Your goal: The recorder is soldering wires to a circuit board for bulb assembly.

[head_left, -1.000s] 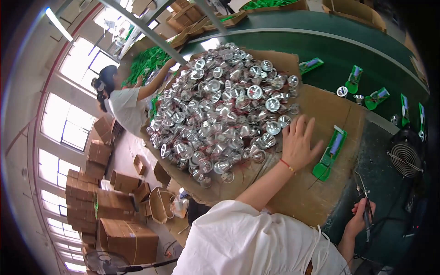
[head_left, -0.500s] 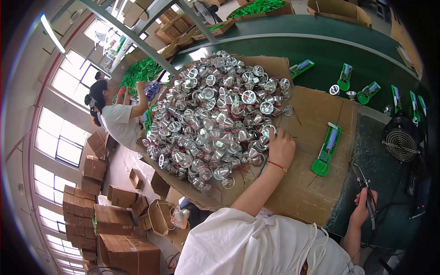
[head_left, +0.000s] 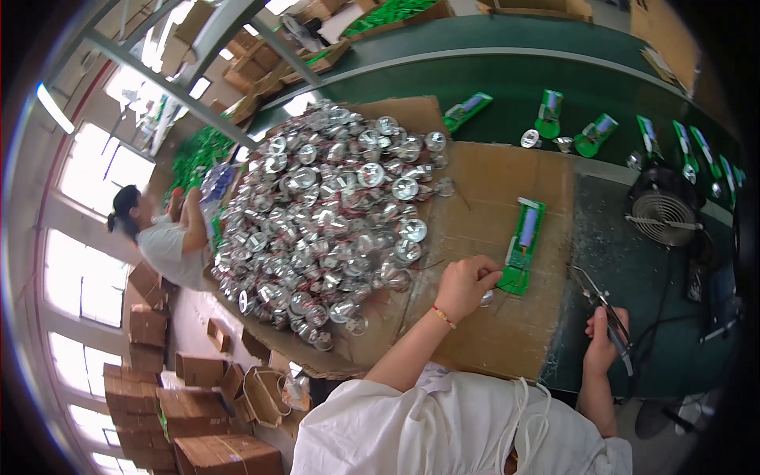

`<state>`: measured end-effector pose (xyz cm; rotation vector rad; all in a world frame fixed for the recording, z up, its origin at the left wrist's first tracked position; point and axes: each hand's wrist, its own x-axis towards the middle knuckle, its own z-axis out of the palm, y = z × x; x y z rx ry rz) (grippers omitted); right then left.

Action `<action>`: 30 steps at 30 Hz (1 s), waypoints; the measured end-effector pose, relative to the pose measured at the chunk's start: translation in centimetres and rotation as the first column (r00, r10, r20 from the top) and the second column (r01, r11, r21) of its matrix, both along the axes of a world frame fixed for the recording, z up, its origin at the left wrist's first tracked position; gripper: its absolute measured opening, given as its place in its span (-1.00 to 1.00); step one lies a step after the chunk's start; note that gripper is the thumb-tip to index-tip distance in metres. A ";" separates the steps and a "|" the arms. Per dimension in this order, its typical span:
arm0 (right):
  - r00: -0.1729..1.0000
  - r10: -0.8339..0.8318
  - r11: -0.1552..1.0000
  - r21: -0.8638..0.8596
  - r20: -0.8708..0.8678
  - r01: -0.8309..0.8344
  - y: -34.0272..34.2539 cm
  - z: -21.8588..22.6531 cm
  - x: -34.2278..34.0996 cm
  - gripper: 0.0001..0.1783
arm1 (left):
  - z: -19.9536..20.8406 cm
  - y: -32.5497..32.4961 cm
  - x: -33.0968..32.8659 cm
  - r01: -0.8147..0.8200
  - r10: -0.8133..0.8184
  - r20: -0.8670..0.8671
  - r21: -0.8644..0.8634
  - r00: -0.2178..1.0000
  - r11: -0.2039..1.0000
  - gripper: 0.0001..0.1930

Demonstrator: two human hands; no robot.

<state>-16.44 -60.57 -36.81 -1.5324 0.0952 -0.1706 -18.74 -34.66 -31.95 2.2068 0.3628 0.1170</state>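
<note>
My left hand (head_left: pixel 467 288) is pinched shut on a small silver reflector cup (head_left: pixel 487 298), mostly hidden under the fingers; thin wires show by the fingertips. Those fingertips are right beside the lower end of a green plastic housing (head_left: pixel 524 247), which lies on brown cardboard with a purple cylindrical cell and a small board in it. On the right, my right hand (head_left: pixel 606 339) is closed round the handle of a soldering iron (head_left: pixel 617 330); its thin metal tip points up and left, apart from the housing. A large heap of silver reflector cups (head_left: pixel 317 206) with red wires covers the cardboard to the left.
Along the far bench (head_left: pixel 380 75) lie several more green housings (head_left: pixel 595 135), some with reflectors beside them. A round black fan (head_left: pixel 663 215) stands at right, with cables near it. Another person (head_left: pixel 170 241) works at far left by a green pile. Cardboard boxes (head_left: pixel 226 459) are stacked lower left.
My left hand has left the heap's edge, moving right and nearer to me, to the housing's lower end, with a reflector cup in it. My right hand still holds the iron. The whole view has shifted.
</note>
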 end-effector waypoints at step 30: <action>0.955 0.296 0.954 -0.059 0.023 -0.295 3.0 2.1 -2.4 -0.80 | -0.2 -1.2 -1.1 0.219 -0.226 -0.068 -0.089 0.972 0.972 -0.87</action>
